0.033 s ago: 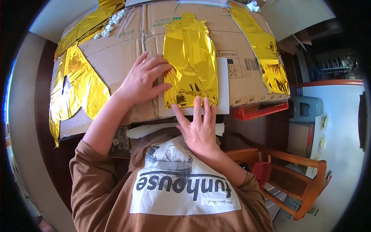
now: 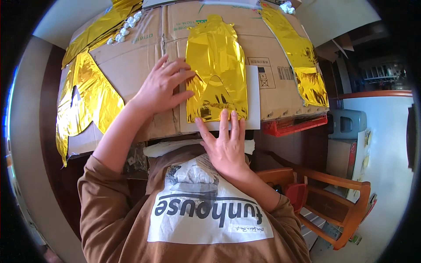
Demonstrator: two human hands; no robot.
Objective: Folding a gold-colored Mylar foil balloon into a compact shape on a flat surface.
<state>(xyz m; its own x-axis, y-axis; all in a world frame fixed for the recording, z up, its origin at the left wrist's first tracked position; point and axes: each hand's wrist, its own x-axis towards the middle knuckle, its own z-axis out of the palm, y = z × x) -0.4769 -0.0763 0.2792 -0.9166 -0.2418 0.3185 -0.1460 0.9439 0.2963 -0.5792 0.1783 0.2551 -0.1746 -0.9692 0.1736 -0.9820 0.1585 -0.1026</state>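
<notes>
A shiny gold foil balloon-like piece (image 2: 215, 57), flat and uninflated, lies in front of me with its narrow end away from me. Under it is a white flat sheet (image 2: 253, 94), showing at the right and near sides. My left hand (image 2: 164, 85) is open at the foil's left edge, its fingers apart and the tips touching or just over the edge. Spread fingers of my right hand (image 2: 226, 147) rest their tips on the foil's near edge; that hand is open too. Both hands hold nothing that I can see.
Brown cardboard (image 2: 140, 65) covers the work surface. More gold foil lies at the left (image 2: 94, 96) and right (image 2: 302, 57). Several small white bundles (image 2: 125, 30) sit at the far left. A red tray (image 2: 296, 126), a grey plastic stool (image 2: 348, 124) and a wooden chair (image 2: 346, 193) stand right.
My left hand and forearm have shifted very slightly to the left. The right hand has stayed in place on the near edge.
</notes>
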